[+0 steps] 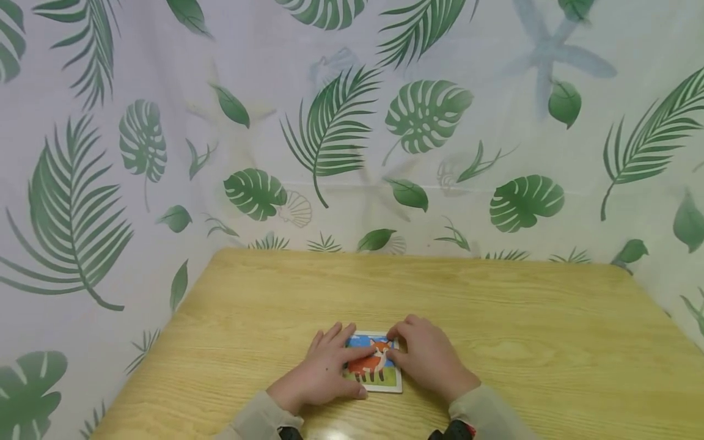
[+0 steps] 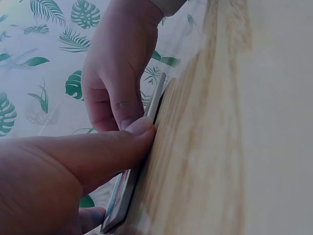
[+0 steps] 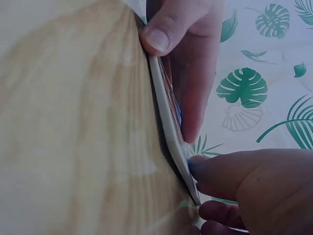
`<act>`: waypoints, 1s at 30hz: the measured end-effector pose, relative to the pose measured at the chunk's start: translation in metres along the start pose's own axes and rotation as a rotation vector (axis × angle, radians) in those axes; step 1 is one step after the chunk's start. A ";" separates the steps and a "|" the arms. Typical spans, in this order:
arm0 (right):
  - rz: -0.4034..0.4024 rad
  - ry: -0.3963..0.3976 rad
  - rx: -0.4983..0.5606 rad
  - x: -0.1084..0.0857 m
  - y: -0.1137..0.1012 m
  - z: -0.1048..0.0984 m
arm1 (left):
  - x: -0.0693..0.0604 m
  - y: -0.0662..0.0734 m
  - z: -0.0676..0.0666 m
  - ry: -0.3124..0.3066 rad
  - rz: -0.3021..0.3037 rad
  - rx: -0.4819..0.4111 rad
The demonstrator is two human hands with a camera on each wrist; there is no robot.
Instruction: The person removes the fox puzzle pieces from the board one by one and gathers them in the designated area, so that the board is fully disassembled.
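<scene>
A flat square picture board with a pale frame lies on the table; it shows an orange fox on grass under blue sky. My left hand rests over its left side, fingers extended, one across the fox. In the left wrist view the left thumb touches the near edge of the board. At the far right corner my right hand has its thumb and forefinger bent onto the board. From the right wrist, the right thumb meets the edge of the board. The hands cover parts of the picture.
The wooden table extends around the board on all sides. Behind it hangs a pale cloth printed with green leaves, shells and starfish.
</scene>
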State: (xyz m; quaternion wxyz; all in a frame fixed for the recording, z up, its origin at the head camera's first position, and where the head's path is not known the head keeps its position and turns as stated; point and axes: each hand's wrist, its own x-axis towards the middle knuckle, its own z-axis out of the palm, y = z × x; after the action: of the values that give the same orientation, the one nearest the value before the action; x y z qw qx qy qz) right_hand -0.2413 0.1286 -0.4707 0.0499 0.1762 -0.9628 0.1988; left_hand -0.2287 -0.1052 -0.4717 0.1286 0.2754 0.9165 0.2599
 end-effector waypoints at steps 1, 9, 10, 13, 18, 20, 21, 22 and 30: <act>-0.005 -0.003 -0.011 0.000 0.000 -0.001 | 0.000 0.000 0.000 -0.004 0.000 -0.001; -0.006 -0.058 0.002 0.007 -0.002 -0.005 | 0.001 -0.001 -0.002 -0.003 -0.005 0.014; 0.000 -0.057 0.006 0.008 -0.002 -0.005 | 0.001 0.000 -0.002 -0.001 -0.003 0.014; 0.021 -0.056 0.024 0.010 -0.004 -0.002 | 0.001 0.001 -0.001 0.000 0.000 0.011; 0.085 -0.087 0.085 0.010 -0.006 0.000 | 0.000 0.002 0.000 -0.009 -0.007 -0.003; 0.109 -0.094 0.107 0.011 -0.006 0.000 | 0.000 0.002 0.001 -0.009 -0.005 -0.006; 0.123 -0.094 0.118 0.011 -0.006 0.000 | 0.000 0.002 0.001 -0.010 -0.005 -0.008; 0.135 -0.096 0.129 0.012 -0.006 0.000 | 0.001 0.002 0.001 -0.009 -0.004 -0.007; 0.162 -0.084 0.216 0.013 -0.002 0.004 | 0.002 0.001 0.002 0.000 0.001 0.008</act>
State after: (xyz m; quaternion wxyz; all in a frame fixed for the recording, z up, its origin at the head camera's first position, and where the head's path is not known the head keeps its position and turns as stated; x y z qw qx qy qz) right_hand -0.2533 0.1208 -0.4717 -0.0260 0.1104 -0.9481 0.2971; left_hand -0.2291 -0.1032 -0.4728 0.1274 0.2763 0.9174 0.2565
